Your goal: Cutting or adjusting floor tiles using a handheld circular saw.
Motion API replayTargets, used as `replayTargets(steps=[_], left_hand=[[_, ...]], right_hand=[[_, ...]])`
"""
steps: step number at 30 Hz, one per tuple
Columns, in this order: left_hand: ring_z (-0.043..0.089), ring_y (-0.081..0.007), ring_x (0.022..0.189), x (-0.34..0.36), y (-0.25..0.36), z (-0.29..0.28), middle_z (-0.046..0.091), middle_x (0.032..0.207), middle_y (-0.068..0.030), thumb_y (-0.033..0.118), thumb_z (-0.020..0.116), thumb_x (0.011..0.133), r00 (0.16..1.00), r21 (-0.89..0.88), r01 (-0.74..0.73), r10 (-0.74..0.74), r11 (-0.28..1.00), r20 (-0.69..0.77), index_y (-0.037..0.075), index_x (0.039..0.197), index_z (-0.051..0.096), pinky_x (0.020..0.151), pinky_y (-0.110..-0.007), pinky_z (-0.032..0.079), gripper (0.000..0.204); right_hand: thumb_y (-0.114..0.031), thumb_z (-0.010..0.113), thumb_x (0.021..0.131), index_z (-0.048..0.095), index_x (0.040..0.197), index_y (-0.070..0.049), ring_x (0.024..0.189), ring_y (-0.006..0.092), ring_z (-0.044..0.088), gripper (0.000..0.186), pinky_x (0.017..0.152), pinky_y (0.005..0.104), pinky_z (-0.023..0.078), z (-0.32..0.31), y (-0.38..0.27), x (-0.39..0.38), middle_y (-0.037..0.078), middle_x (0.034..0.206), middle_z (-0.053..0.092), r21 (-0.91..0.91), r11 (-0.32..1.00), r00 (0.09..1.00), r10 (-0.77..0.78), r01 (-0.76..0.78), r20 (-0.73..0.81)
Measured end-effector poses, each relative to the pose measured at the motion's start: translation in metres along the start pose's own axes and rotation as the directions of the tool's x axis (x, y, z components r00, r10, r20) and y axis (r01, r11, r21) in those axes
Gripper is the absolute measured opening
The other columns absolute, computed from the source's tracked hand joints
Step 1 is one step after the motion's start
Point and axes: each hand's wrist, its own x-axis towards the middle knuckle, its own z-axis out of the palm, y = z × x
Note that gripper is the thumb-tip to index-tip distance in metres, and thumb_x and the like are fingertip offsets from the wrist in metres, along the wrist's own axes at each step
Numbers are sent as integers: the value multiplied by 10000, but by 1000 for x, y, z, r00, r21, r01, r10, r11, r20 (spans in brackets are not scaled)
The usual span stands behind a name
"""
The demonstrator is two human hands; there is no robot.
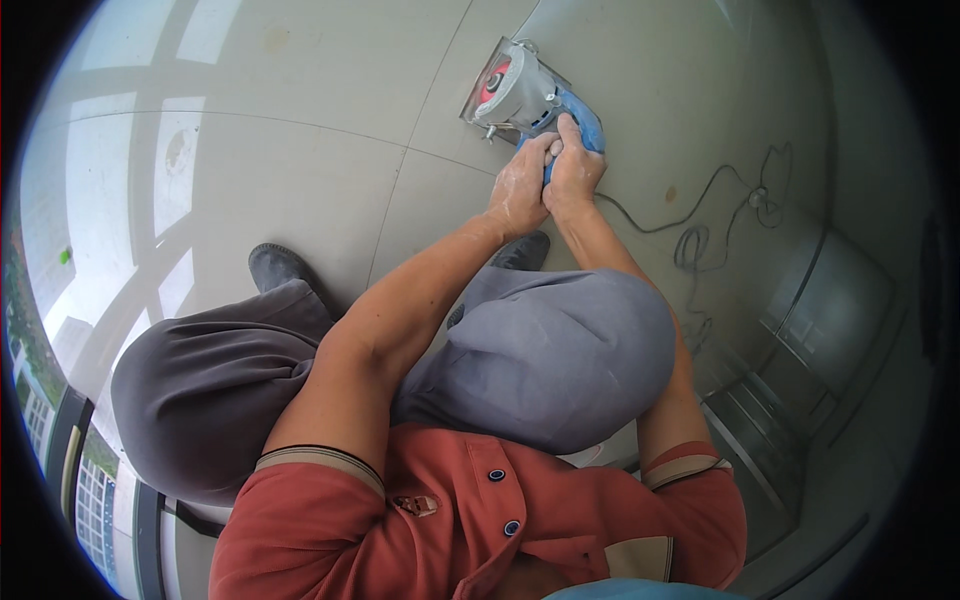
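Note:
Out in front of me, a handheld tile cutter [527, 84] with a grey body, a metal base plate and a blue handle sits at the tiled floor, tipped so its red disc shows at the far left side. My right hand [575, 170] is wrapped round the blue handle, its thumb lying along the top. Close against it, my left hand [521, 185] grips the same handle from the left, with whitish dust on its skin. The fingers' undersides are hidden. Whether the disc touches the floor I cannot tell.
A dark power cord [655, 228] runs right from the cutter and lies in loose coils. My shoes [280, 268] and bent knees flank my arms. A metal frame [745, 430] stands at the lower right; bright window reflections cover the tiles [330, 90] on the left.

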Motion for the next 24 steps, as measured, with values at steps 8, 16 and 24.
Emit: replayTargets(steps=[8,16,24], left_hand=[[559,-479,1148,-3,2,3,576,1263,-265,214,723,839,999,-24,27,-27,999,-21,62,1396,401,939,-484,469,661],[557,-472,1159,-2,-1,6,579,1264,-263,224,734,836,1000,-8,-2,2,1000,-16,49,1396,392,948,-477,467,679],[562,-462,1158,-2,-4,8,575,1264,-262,216,741,833,1000,-4,-21,21,1000,-16,36,1391,387,942,-477,470,686]], right_hand=[[-78,689,916,595,718,-65,470,72,462,220,421,262,335,1,-1,0,-33,601,518,-97,993,998,-65,67,20],[-82,690,909,611,733,-58,478,73,473,194,430,263,348,-4,0,3,-31,612,533,-117,989,996,-85,86,19],[-90,697,905,610,735,-57,479,76,480,193,432,261,353,-5,0,3,-24,620,542,-84,994,997,-69,72,37]])
